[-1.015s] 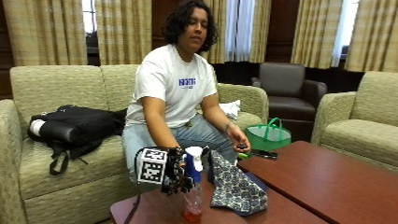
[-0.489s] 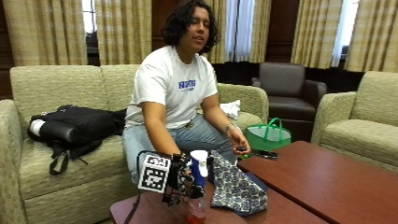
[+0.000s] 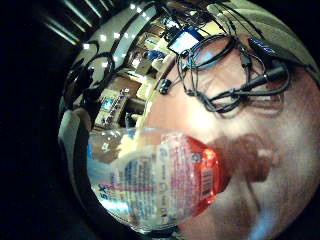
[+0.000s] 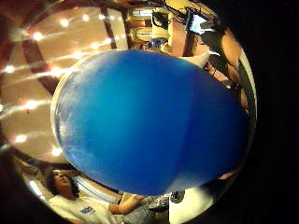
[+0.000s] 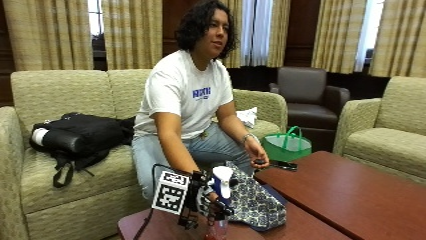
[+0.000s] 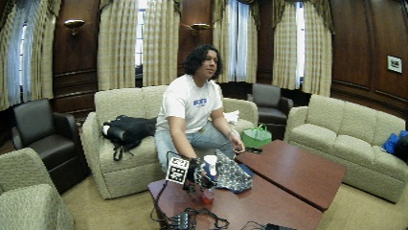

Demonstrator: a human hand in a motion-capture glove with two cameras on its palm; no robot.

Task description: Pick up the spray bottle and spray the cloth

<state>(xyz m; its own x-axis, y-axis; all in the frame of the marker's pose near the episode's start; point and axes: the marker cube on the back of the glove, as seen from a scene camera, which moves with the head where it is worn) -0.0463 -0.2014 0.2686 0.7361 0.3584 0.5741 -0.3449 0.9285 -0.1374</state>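
Progress since a second ago is plain from where I stand: the gloved right hand (image 5: 208, 197) has lifted the spray bottle (image 5: 219, 200) a little higher, so its white-and-blue head now stands level with the upper part of the patterned cloth (image 5: 253, 202) heaped just beside it on the table (image 5: 333, 195). The bottle's reddish base hangs near the tabletop at the picture's lower edge, and I cannot say whether it clears the wood or touches it. I judge the pick-up done or all but done, with the aiming and the squeeze of the trigger not yet made.

The fingers are curled round the bottle's neck, grasping it upright beside the cloth. The person's bare left hand (image 5: 256, 160) rests curled near the knee, away from both things.

Much is hard to read. From the thumb side of the palm the blue spray head (image 4: 149, 121) fills nearly everything, so close that its nozzle and trigger cannot be made out. From the little-finger side the clear body with its printed label and red liquid (image 3: 160, 185) lies across the view above the tabletop, with a tangle of cables (image 3: 230, 75) beyond. Which way the nozzle faces I cannot tell. The cloth's far side is hidden behind its own folds.
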